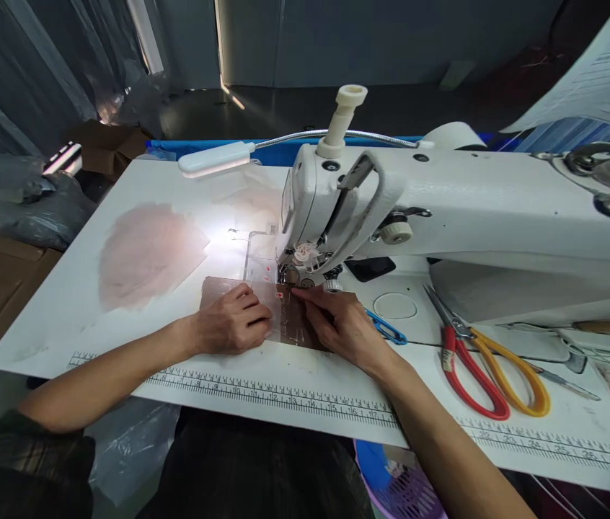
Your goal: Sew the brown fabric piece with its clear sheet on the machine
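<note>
A white sewing machine [445, 209] stands on a white table [67, 303]. In front of its needle area [290, 275] lies a small brownish piece of fabric [215, 290]. My left hand [232, 321] rests on the fabric with its fingers curled and pressed down. My right hand [340, 321] lies on the fabric's right part, its fingers held together and pointing at the presser foot. A small blue thread snip [389, 330] lies right beside my right hand.
A stack of sheer pink fabric pieces [146, 252] lies at the left of the table. Red-handled scissors [470, 371] and yellow-handled scissors [513, 375] lie at the right. A gooseneck lamp [215, 158] shines on the work. A printed ruler [283, 400] runs along the front edge.
</note>
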`<control>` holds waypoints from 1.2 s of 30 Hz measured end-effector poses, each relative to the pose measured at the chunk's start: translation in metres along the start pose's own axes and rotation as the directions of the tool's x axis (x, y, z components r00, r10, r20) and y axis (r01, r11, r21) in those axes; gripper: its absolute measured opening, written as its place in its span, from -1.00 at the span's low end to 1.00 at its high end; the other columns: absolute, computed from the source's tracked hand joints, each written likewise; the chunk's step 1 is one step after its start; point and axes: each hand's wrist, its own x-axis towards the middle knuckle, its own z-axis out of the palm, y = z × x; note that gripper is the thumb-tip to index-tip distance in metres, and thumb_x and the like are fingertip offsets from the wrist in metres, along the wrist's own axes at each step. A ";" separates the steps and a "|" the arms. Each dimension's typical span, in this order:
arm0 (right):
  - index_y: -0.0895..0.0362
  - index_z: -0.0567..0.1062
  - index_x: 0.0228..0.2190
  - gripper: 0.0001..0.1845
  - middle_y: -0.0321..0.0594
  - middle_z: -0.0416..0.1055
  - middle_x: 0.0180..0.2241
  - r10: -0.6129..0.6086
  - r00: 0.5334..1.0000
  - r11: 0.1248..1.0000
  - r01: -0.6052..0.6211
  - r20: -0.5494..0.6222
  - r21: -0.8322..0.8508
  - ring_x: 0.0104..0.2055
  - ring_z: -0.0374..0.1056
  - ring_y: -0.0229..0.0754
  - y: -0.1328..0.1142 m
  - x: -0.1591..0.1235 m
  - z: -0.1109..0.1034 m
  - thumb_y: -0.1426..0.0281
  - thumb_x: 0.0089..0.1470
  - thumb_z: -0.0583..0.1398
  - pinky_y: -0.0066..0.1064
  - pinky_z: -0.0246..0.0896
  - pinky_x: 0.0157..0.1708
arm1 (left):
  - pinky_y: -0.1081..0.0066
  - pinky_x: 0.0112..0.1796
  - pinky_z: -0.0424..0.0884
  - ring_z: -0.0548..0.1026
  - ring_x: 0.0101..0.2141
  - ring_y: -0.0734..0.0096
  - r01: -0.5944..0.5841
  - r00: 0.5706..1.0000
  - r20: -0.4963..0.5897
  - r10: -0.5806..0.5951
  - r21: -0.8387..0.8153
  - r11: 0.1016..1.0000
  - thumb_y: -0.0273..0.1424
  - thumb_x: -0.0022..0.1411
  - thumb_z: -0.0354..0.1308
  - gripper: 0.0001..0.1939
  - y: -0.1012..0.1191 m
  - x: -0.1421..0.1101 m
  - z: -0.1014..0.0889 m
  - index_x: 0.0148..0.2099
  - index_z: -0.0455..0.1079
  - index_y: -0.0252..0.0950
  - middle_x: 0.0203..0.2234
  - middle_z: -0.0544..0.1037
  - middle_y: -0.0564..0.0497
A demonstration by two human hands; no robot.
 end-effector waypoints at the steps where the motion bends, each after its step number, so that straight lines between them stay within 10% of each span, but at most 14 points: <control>1: 0.08 0.53 0.01 -0.60 -0.14 0.49 -0.29 -0.040 0.999 0.999 0.041 0.023 -0.011 -0.30 0.42 -0.20 -0.001 -0.001 0.001 0.44 0.22 0.03 -0.32 0.36 -0.23 | 0.35 -0.33 0.36 0.44 -0.42 0.43 0.000 1.000 0.002 0.000 0.003 1.000 -0.53 0.28 0.09 -0.80 0.000 0.000 0.000 -0.41 0.43 -0.32 -0.37 0.59 0.02; 8: 0.01 0.56 -0.02 -0.61 -0.04 0.39 -0.18 -0.240 0.965 0.958 0.254 0.107 -0.136 -0.18 0.37 -0.11 -0.006 -0.004 0.004 0.46 0.19 0.09 -0.21 0.39 -0.20 | 0.34 -0.33 0.37 0.46 -0.40 0.40 0.016 0.999 0.037 -0.017 0.026 1.000 -0.51 0.28 0.08 -0.79 0.000 -0.002 0.004 -0.42 0.43 -0.30 -0.44 0.57 0.02; 20: 0.00 0.56 -0.01 -0.61 -0.04 0.39 -0.14 -0.190 0.973 0.962 0.211 0.131 -0.175 -0.15 0.37 -0.08 -0.007 -0.004 0.004 0.45 0.19 0.09 -0.18 0.39 -0.16 | 0.26 -0.28 0.36 0.43 -0.38 0.36 0.047 0.999 0.021 -0.046 -0.054 0.997 -0.44 0.25 0.10 -0.84 0.000 -0.001 -0.001 -0.34 0.48 -0.32 -0.38 0.58 -0.02; 26: 0.00 0.57 -0.02 -0.62 -0.06 0.39 -0.16 -0.179 0.976 0.963 0.200 0.128 -0.182 -0.17 0.38 -0.11 -0.009 -0.004 0.003 0.43 0.19 0.09 -0.21 0.40 -0.17 | 0.27 -0.34 0.41 0.46 -0.35 0.31 0.250 0.966 -0.015 -0.259 -0.224 0.942 -0.36 0.21 0.08 -0.78 -0.016 0.000 -0.003 -0.22 0.47 -0.38 -0.30 0.57 -0.11; 36: 0.03 0.59 -0.05 -0.63 -0.05 0.40 -0.18 -0.181 0.976 0.965 0.199 0.118 -0.168 -0.18 0.39 -0.10 -0.010 -0.003 0.003 0.43 0.20 0.07 -0.18 0.41 -0.17 | 0.28 -0.31 0.45 0.43 -0.32 0.33 0.267 0.960 0.097 -0.263 -0.037 0.963 -0.39 0.38 -0.01 -0.74 -0.020 -0.004 0.011 -0.04 0.43 -0.42 -0.18 0.54 -0.16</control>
